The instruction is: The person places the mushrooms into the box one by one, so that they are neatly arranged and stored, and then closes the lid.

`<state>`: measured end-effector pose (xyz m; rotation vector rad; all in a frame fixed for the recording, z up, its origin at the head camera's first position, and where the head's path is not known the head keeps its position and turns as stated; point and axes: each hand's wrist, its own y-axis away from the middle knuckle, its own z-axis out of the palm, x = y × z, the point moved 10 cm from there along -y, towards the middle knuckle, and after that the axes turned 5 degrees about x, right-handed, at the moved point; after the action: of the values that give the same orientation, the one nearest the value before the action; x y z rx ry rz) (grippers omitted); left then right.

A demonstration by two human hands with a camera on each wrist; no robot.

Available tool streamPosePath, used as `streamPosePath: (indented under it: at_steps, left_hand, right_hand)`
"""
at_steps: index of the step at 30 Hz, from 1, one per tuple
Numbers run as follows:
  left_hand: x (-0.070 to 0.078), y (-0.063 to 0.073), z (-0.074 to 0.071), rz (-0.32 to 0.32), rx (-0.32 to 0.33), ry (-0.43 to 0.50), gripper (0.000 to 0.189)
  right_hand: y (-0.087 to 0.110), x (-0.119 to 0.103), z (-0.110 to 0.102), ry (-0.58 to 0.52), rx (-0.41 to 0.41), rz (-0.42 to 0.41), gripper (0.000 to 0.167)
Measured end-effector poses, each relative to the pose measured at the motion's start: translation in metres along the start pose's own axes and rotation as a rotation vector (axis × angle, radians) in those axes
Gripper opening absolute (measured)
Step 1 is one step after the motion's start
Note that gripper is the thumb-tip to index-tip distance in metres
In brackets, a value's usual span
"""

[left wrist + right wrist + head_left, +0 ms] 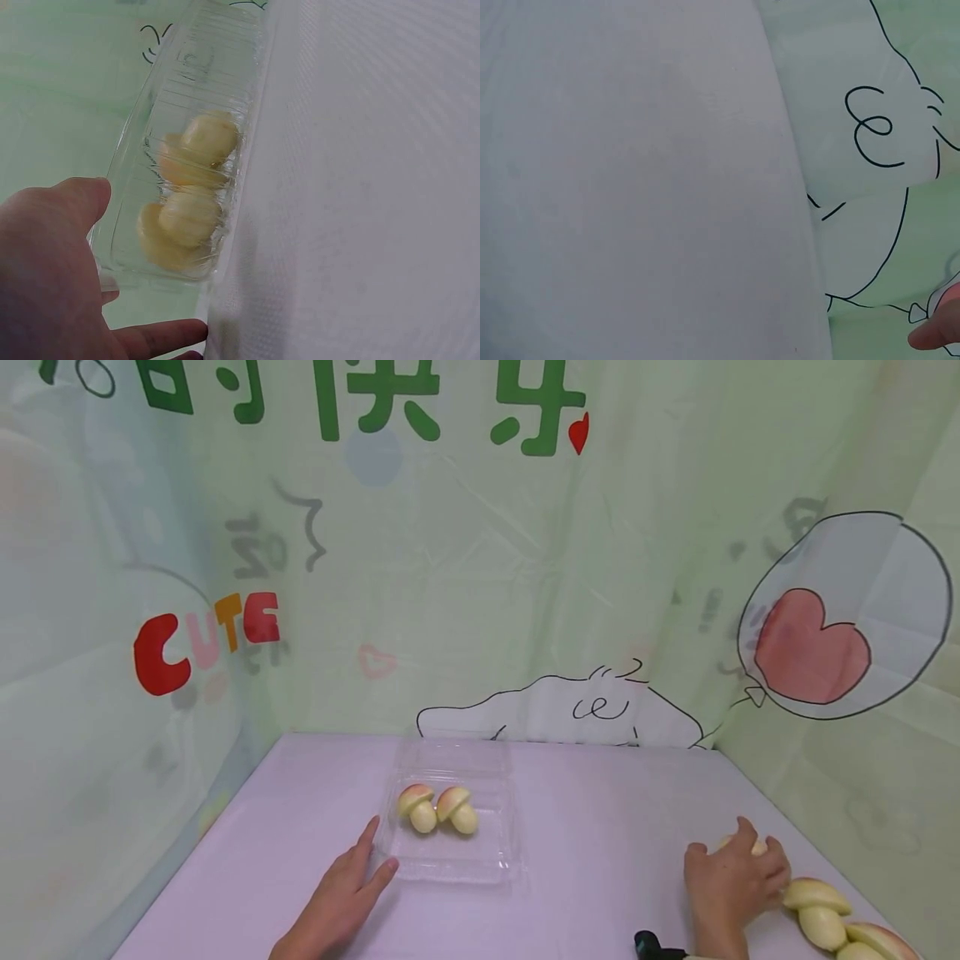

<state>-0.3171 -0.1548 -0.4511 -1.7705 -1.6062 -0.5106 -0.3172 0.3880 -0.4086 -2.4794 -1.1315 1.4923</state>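
A clear plastic clamshell box lies with its lid back on the table. Two mushroom-shaped pieces, cream with reddish caps, sit side by side in it. At the box's left front corner is my left hand, thumb and fingers extended along the edge. The left wrist view shows that hand beside the clear wall. Far to the right, my right hand curls its fingers round a pale mushroom-shaped piece, mostly hidden beneath them. Only a fingertip shows in the right wrist view.
More mushroom-shaped pieces lie by the right hand near the table's right edge. A black object shows at the bottom, left of the right wrist. Printed curtains enclose the pale table at the back and sides.
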Motion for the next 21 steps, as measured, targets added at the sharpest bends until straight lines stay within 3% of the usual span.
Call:
streamPosePath:
  at_steps: [21]
  left_hand:
    - [0.0,-0.001,-0.001,0.033,0.021,-0.013,0.076]
  right_hand:
    - [-0.015,0.024,0.015,0.073,-0.127,-0.007,0.069]
